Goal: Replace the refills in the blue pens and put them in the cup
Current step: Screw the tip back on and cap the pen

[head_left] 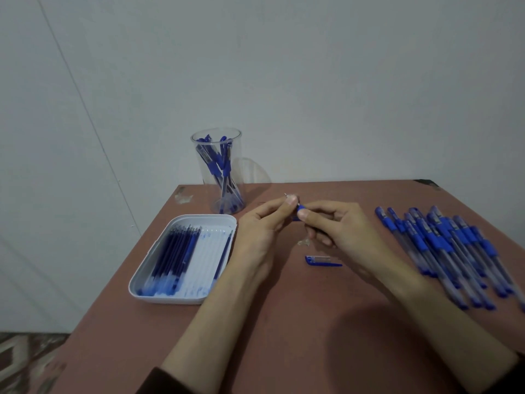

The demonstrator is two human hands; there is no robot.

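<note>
Head view: both hands meet over mid-table, clamped on one pen [299,215]. The left hand [262,226] pinches the tip end, metal point poking up past the fingertips. The right hand [339,224] pinches the blue grip section, fingers curled round the barrel. Barrel mostly hidden, can't tell if a refill is inside. Loose cap [322,260] lies flat on the table [284,322], just nearside of the right hand. White tray [199,218] sits left of the hands, refills [173,257] lined up in its left half, one more along its right wall. Clear cup [238,155] stands upright at the far edge behind the tray, finished pens [220,166] inside. Pile of capped pens [449,251] on the right, apart from the hands.
</note>
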